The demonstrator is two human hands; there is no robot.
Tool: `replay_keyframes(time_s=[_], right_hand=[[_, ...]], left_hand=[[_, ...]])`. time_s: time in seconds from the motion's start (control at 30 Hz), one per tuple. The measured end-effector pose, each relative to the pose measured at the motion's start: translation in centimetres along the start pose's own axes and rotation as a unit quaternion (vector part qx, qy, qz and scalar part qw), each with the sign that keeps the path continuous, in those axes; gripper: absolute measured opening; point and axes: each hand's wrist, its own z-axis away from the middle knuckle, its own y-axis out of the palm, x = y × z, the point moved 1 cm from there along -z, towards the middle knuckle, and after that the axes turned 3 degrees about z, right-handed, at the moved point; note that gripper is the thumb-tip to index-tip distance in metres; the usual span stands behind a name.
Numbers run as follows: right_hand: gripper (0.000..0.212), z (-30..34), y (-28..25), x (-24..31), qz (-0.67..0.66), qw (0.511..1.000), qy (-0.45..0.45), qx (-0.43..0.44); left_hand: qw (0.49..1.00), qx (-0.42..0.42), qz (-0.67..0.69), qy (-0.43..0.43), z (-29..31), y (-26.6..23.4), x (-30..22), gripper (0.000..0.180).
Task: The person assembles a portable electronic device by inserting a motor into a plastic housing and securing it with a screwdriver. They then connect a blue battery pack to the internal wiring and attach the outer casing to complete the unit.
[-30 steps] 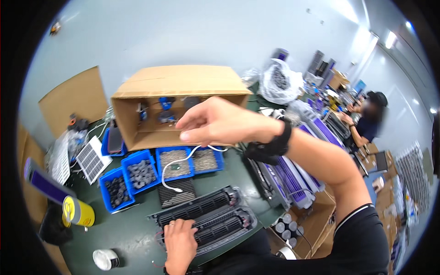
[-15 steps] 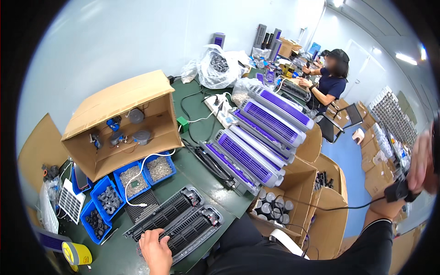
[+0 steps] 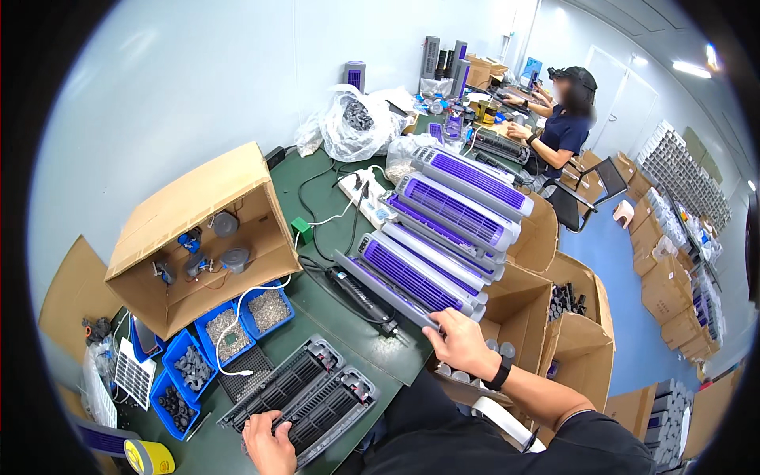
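My left hand (image 3: 269,445) is closed over the near end of a dark grey slatted plastic housing (image 3: 326,412), which lies on the table. Beside it is a second housing half (image 3: 281,380) with its inside showing. My right hand (image 3: 465,344) pinches the near end of a long grey-and-purple panel (image 3: 386,291) at the front of a stack of grilled fan housings (image 3: 423,277). That panel is tilted up on its side. A black electric screwdriver (image 3: 360,293) with a cord lies just left of it.
Blue bins (image 3: 191,360) of small parts and screws stand at the left, below an open cardboard box (image 3: 198,237) holding small motors. A white power strip (image 3: 368,198) with cables lies behind. Open cartons (image 3: 514,309) flank the table's right. A co-worker (image 3: 566,119) sits farther back.
My right hand has come from the far right to the panel; the black plug and cable it held no longer show there. The front panel has tilted, uncovering the screwdriver. My left hand stays put.
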Motion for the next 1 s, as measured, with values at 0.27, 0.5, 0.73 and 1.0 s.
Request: replay_keyframes(time_s=[0.27, 0.5, 0.73, 1.0], right_hand=[[0.026, -2.6, -3.4, -3.1, -0.424, 0.857, 0.291, 0.020], [0.046, -4.4, -6.9, -7.5, 0.030, 0.963, 0.172, -0.206], [0.074, -4.6, -2.0, -2.0, 0.162, 0.979, -0.123, -0.010], [0.080, -7.0, -0.1, -2.7, 0.260, 0.964, -0.050, -0.023]], left_hand=[[1.000, 0.002, 0.004, -0.008, 0.0, 0.2, -0.2, 0.020], [1.000, -0.009, -0.003, 0.014, 0.0, 0.4, 0.1, 0.020], [1.000, -0.022, -0.004, 0.005, 0.1, 0.9, 0.5, 0.018], [1.000, -0.017, -0.002, 0.017, 0.2, 0.6, 0.4, 0.019]])
